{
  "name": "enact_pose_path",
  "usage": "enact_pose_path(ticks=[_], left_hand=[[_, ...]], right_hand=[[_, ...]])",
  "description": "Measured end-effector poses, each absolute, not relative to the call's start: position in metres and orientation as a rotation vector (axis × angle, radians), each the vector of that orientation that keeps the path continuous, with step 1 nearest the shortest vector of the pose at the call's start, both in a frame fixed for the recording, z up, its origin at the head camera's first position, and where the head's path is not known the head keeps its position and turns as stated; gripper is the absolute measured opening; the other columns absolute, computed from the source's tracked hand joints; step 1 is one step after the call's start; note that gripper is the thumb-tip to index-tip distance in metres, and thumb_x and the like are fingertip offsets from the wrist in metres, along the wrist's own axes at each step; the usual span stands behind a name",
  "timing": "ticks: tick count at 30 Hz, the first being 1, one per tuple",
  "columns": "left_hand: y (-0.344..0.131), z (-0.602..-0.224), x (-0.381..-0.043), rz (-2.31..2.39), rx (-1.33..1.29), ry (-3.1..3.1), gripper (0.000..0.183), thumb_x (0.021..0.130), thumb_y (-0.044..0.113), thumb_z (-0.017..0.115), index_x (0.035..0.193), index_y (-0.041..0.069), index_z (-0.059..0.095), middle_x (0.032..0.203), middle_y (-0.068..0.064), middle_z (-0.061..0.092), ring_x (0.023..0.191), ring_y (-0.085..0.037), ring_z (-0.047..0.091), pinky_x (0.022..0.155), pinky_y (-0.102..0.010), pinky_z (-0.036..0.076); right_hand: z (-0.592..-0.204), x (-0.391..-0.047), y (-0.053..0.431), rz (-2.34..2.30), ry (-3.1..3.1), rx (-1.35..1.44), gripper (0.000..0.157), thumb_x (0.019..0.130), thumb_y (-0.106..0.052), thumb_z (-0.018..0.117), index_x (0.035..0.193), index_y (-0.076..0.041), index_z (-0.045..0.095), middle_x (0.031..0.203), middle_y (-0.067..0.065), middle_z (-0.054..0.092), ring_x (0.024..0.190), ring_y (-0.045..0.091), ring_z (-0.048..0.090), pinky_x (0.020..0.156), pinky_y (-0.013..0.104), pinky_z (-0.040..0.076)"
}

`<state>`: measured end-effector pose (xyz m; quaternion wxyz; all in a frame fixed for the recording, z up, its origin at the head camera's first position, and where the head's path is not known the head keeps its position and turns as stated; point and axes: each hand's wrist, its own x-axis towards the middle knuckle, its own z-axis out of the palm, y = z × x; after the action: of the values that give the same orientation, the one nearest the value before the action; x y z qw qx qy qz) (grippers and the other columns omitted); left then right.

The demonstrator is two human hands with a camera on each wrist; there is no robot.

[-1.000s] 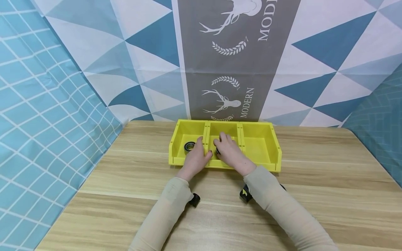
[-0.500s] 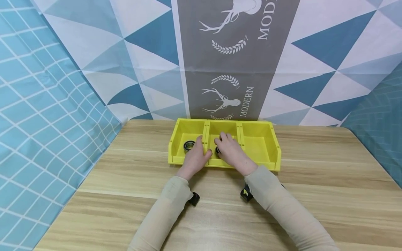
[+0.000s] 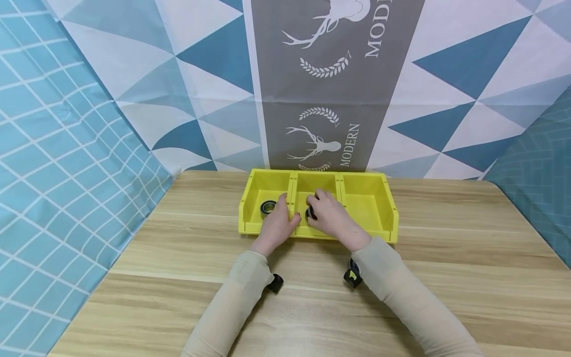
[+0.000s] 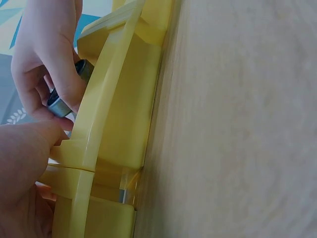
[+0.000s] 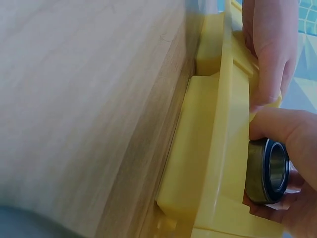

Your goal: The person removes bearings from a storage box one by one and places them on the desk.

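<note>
A yellow three-compartment bin [image 3: 366,213] sits on the table. My right hand [image 3: 330,214] reaches into the middle compartment and grips a ring-shaped ball bearing [image 5: 267,171] between thumb and fingers. The bearing stands on edge in the right wrist view, its dark face and bore showing. My left hand [image 3: 277,220] straddles the divider between the left and middle compartments, pinching it with the thumb on the middle side; its fingers are partly hidden. Beside those fingers, a second bearing [image 3: 267,208] lies in the left compartment.
The wooden tabletop [image 3: 312,317] extends around the bin. Behind it stands a patterned backdrop [image 3: 223,99], with a blue gridded sheet [image 3: 53,173] at the left. Black wrist devices, one at the left sleeve [image 3: 275,283] and one at the right [image 3: 352,277], hang close to the table.
My right hand has shifted slightly to the right with the bearing, which shows more now. The left hand stays in place on the divider.
</note>
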<state>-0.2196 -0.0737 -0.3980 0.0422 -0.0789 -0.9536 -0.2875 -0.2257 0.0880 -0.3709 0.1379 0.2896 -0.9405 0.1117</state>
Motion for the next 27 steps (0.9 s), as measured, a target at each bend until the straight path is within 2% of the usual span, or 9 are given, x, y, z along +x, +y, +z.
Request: enact_pose_path(ticks=[15,22,27], left_hand=[[-0.073,-0.398,-0.220,-0.888,-0.232,-2.911,0.066,0.089,0.030,0.052,0.140,0.000,0.021,0.132,-0.020,0.046,0.083,-0.028,0.059,0.075,-0.043,0.049],[-0.073,-0.399,-0.220,-0.876,-0.235,-2.918,0.067,0.089,0.031,0.050,0.140,0.000,0.021,0.133,-0.019,0.046,0.082,-0.027,0.060,0.074,-0.042,0.049],[-0.074,-0.399,-0.220,-0.879,-0.237,-2.911,0.066,0.089,0.030,0.051,0.140,-0.001,0.022,0.131,-0.019,0.047,0.080,-0.026,0.059,0.072,-0.042,0.049]], right_hand=[[-0.374,-0.217,0.093,0.358,-2.623,0.888,0.029,0.072,-0.015,0.067,0.097,-0.003,0.061,0.087,0.009,0.054,0.078,0.024,0.052,0.065,0.033,0.047],[-0.372,-0.212,0.094,0.404,-2.604,0.901,0.029,0.072,-0.014,0.069,0.098,-0.004,0.060,0.092,0.008,0.054,0.087,0.027,0.053,0.072,0.036,0.048],[-0.372,-0.206,0.093,0.456,-2.570,0.912,0.027,0.072,-0.014,0.067,0.096,-0.005,0.061,0.090,0.007,0.054,0.086,0.025,0.052,0.073,0.035,0.046]])
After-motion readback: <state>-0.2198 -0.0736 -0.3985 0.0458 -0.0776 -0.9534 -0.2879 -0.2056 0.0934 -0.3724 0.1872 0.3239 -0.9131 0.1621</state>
